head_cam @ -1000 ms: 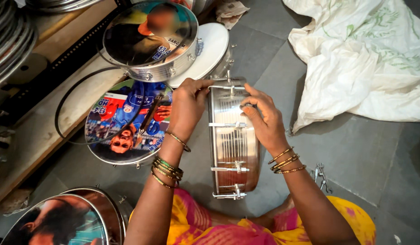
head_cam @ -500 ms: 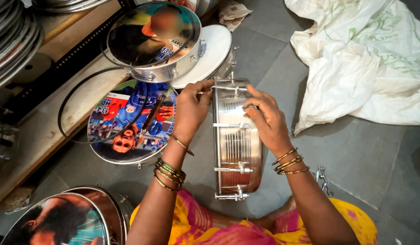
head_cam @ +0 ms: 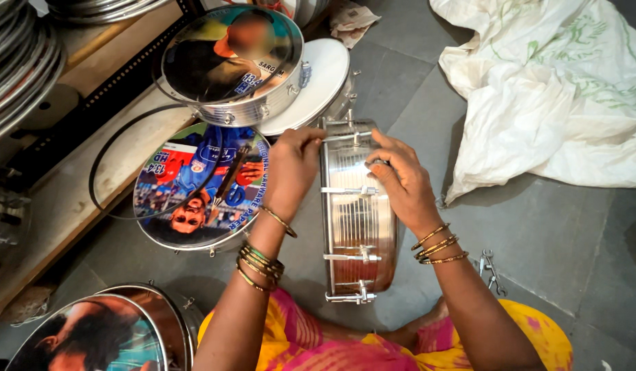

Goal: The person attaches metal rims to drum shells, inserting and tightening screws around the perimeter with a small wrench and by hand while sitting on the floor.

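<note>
- The steel drum shell [head_cam: 357, 213] is shiny ribbed metal, a short cylinder standing on its edge on the grey tiled floor [head_cam: 551, 233], right in front of the person's knees.
- Its side has fine vertical grooves in the middle band, and little chrome tension lugs [head_cam: 352, 257] stick out along it, with one more bracket at the bottom end.
- Left hand [head_cam: 290, 168] is on the shell's left upper rim, fingers curled over and pinched on a lug rod at the top. Closed on it, as far as I can see.
- Right hand [head_cam: 397, 182] is cupped over the right upper side, fingers bent and pressed on the metal, so it's gripping the shell too.
- Both wrists have stacks of thin metal bangles [head_cam: 438, 246], gold-coloured mostly, some green on the left.
- Just left of the shell is a finished drum [head_cam: 194, 192] lying flat, with a glossy printed head, blue and red picture.
- Another drum [head_cam: 229, 58] with a dark glossy head sits tilted above it, and a plain white head [head_cam: 318, 75] peeks out behind.
- A thin black hoop [head_cam: 101, 161] leans on the wooden ledge.
- Crumpled white plastic sack [head_cam: 558, 89] off to the right, well apart.
- Small metal hooks [head_cam: 487, 264] lie on the floor near the right forearm.
</note>
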